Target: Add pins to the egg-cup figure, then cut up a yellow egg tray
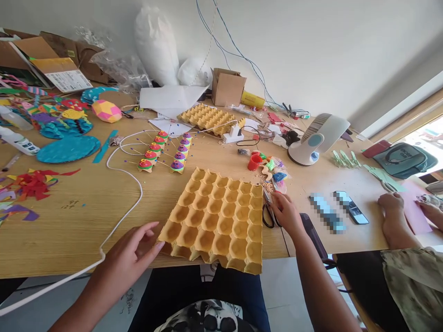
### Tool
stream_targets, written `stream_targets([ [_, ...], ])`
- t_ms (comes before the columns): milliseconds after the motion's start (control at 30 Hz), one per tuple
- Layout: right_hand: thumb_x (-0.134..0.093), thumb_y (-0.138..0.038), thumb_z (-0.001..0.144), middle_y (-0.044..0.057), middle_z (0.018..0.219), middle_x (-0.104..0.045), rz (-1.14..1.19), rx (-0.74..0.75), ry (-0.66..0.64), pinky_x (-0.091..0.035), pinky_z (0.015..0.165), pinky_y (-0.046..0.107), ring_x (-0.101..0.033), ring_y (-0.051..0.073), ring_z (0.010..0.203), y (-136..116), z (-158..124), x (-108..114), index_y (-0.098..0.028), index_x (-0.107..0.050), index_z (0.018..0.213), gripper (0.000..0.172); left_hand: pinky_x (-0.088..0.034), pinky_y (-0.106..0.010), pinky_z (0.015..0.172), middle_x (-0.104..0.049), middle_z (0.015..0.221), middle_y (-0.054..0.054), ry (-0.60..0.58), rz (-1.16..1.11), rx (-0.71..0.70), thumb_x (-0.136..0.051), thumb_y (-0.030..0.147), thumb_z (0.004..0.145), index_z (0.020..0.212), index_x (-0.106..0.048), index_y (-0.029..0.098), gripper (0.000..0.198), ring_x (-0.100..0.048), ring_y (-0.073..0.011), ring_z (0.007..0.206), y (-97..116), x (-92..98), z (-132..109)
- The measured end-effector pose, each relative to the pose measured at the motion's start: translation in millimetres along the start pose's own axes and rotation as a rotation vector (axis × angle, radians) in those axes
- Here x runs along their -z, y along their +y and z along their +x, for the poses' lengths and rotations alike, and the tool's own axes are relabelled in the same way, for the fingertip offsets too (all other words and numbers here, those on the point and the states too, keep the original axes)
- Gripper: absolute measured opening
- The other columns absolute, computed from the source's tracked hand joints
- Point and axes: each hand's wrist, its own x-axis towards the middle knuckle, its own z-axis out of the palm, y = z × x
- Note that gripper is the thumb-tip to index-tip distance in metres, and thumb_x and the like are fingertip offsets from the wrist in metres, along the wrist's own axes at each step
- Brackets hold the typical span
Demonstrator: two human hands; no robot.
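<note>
Tray (216, 216) lying at near edge of desk (76, 235), likely for easy reach. Left hand (133, 249) touching corner, fingers parting loosely, probably steadying. Right hand (285, 212) resting by scissors (268, 204); cannot tell if gripping.

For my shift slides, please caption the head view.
Left hand at a corner of the yellow egg tray, right hand by the scissors beside it.

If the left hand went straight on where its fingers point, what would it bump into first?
Most likely the yellow egg tray. The left hand points toward its left edge, and the thumb seems to touch the near corner, though depth is hard to judge.
</note>
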Motion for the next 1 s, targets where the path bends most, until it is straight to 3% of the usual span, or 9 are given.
stream_targets([
  [100,-0.056,-0.041,0.094,0.013,0.123,-0.068,-0.038,-0.099,0.003,-0.05,0.099,0.048,-0.063,0.032,0.114,0,-30,4,-0.024,-0.067,0.125,0.037,-0.05,-0.046,0.108,-0.065,0.135,-0.009,0.098,0.168,-0.382,-0.069,0.055,0.089,0.14,-0.059,0.031,0.057,-0.06,-0.0324,0.125,12,-0.2,0],
  [200,-0.059,-0.041,0.092,0.014,0.12,-0.068,-0.076,-0.167,-0.001,-0.048,0.101,0.052,-0.062,0.034,0.113,-2,-43,2,-0.024,-0.066,0.122,0.035,-0.041,-0.047,0.118,-0.059,0.147,-0.005,-0.004,0.303,-0.69,-0.073,0.047,0.089,0.146,-0.056,0.036,0.06,-0.053,-0.0323,0.137,27,-8.3,6],
  [267,-0.059,-0.039,0.091,0.015,0.121,-0.067,-0.089,-0.197,-0.004,-0.046,0.103,0.053,-0.061,0.035,0.114,-4,-42,0,-0.023,-0.066,0.12,0.033,-0.037,-0.048,0.121,-0.058,0.15,-0.004,-0.083,0.395,-0.782,-0.073,0.046,0.09,0.152,-0.051,0.037,0.066,-0.049,-0.0324,0.141,34,-16.2,11],
  [367,-0.06,-0.036,0.09,0.016,0.119,-0.067,-0.088,-0.231,-0.008,-0.044,0.103,0.053,-0.061,0.036,0.114,-11,-37,-4,-0.023,-0.066,0.117,0.03,-0.039,-0.045,0.12,-0.06,0.149,-0.004,-0.126,0.465,-0.817,-0.07,0.04,0.093,0.154,-0.049,0.034,0.065,-0.05,-0.0305,0.14,40,-26.2,16],
  [533,-0.064,-0.033,0.087,0.016,0.109,-0.069,-0.017,-0.296,-0.036,-0.047,0.089,0.05,-0.066,0.036,0.099,-25,-36,-9,-0.025,-0.069,0.114,0.029,-0.045,-0.042,0.114,-0.062,0.146,-0.004,-0.121,0.449,-0.832,-0.07,0.041,0.092,0.141,-0.063,0.033,0.051,-0.051,-0.0306,0.139,38,-31.3,16],
  [667,-0.067,-0.028,0.081,0.011,0.102,-0.07,0.127,-0.34,-0.062,-0.046,0.085,0.045,-0.066,0.031,0.092,-25,-33,-4,-0.029,-0.07,0.115,0.034,-0.044,-0.042,0.114,-0.066,0.139,-0.004,-0.087,0.458,-0.862,-0.071,0.033,0.092,0.137,-0.065,0.03,0.046,-0.053,-0.03,0.137,37,-31.6,14],
  [800,-0.072,-0.04,0.079,0.003,0.087,-0.068,0.374,-0.426,-0.106,-0.048,0.076,0.04,-0.062,0.024,0.075,-15,-31,13,-0.029,-0.068,0.12,0.043,-0.044,-0.042,0.112,-0.07,0.132,-0.003,-0.105,0.441,-0.856,-0.068,0.033,0.094,0.139,-0.064,0.029,0.045,-0.054,-0.0303,0.136,38,-33.1,16],
  [1000,-0.075,-0.059,0.076,0.003,0.088,-0.069,0.809,-0.532,-0.169,-0.05,0.071,0.036,-0.063,0.021,0.078,-11,-55,29,-0.023,-0.064,0.13,0.065,-0.044,-0.043,0.11,-0.074,0.124,-0.004,-0.115,0.439,-0.85,-0.067,0.033,0.096,0.139,-0.063,0.027,0.044,-0.055,-0.0309,0.134,42,-40.2,19],
])
